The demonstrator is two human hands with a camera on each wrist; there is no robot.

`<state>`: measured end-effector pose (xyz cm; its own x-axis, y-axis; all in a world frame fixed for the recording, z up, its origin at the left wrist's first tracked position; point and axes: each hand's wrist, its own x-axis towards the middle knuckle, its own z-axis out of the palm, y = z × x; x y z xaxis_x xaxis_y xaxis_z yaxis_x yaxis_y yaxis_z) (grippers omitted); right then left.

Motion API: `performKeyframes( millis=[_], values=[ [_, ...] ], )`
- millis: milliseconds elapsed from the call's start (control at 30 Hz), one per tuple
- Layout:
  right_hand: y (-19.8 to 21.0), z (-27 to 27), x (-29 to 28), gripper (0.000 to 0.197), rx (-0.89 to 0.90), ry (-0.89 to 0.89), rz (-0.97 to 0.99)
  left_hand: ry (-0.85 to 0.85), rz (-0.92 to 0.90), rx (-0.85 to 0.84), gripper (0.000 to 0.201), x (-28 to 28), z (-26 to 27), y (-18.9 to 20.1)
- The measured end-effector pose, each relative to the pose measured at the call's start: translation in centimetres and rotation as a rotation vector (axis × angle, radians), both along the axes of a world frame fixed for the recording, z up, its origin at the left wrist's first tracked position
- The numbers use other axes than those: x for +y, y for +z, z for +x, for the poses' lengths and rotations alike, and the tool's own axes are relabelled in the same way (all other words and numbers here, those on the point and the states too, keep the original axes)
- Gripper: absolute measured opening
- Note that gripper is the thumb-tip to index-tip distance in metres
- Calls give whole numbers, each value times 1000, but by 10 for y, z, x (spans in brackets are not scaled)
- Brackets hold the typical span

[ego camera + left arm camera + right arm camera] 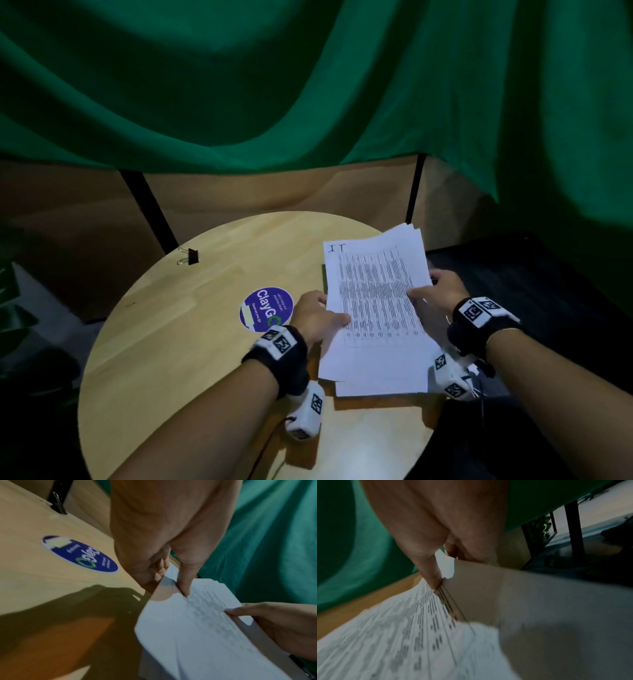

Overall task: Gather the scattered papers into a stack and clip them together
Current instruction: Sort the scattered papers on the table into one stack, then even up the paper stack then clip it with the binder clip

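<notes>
At the round pale wooden table (pixel 191 342), a sheaf of white printed papers (pixel 376 308) is held at 3 o'clock.
Sheet edges sit uneven, so loosening either grip could let pages slide apart. Left hand (pixel 315 317) and right hand (pixel 436 291) each pinch a side edge, thumbs on top. The black metal binder clip (pixel 190 256) lies at 10 o'clock, untouched.
</notes>
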<state>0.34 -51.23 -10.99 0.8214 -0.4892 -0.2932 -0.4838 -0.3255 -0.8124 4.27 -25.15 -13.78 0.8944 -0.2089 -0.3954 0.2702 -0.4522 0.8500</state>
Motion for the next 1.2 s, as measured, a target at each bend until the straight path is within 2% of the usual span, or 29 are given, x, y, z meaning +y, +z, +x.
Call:
performKeyframes(
  millis=[33,133,233,267,367,433,567,633,700,800,867,933,1000,1067,1133,1200],
  values=[
    [-9,1,-5,15,36,-7,-47,-24,84,-18,46,-9,1,-4],
    [-40,10,-19,22,224,-17,-221,-84,413,-100,56,-26,2,-12],
    [-72,21,-31,18,315,1,-267,-126,579,-164,57,-32,3,-22],
    [-64,17,-24,24,319,-10,-279,-134,608,-176,55,-32,3,-25],
    [-52,7,-13,66,323,-22,-386,-122,631,-172,52,-29,4,-30],
    [-49,4,-8,74,370,-48,-421,-113,625,-168,51,-25,5,-31],
    [-45,5,7,62,343,-39,-324,-108,628,-168,43,-16,8,-33],
    [-45,7,16,64,293,-24,-248,-105,634,-167,42,-9,7,-31],
    [-45,9,27,64,211,-47,-90,-100,638,-172,40,-1,7,-32],
    [-39,6,45,47,16,-91,224,-95,619,-158,40,15,7,-31],
    [-34,4,54,41,-88,-52,332,-93,583,-136,49,28,7,-31],
    [-24,0,60,44,-152,37,373,-96,528,-99,61,43,6,-28],
    [-9,-5,67,47,-189,142,384,-57,435,-80,61,59,6,-28],
    [8,-9,72,49,-233,262,443,45,189,-61,60,76,7,-27],
    [26,-12,76,50,-292,360,485,139,-199,38,64,89,7,-21],
    [37,-11,79,54,-345,429,495,135,-490,97,73,103,8,-10]
  ],
)
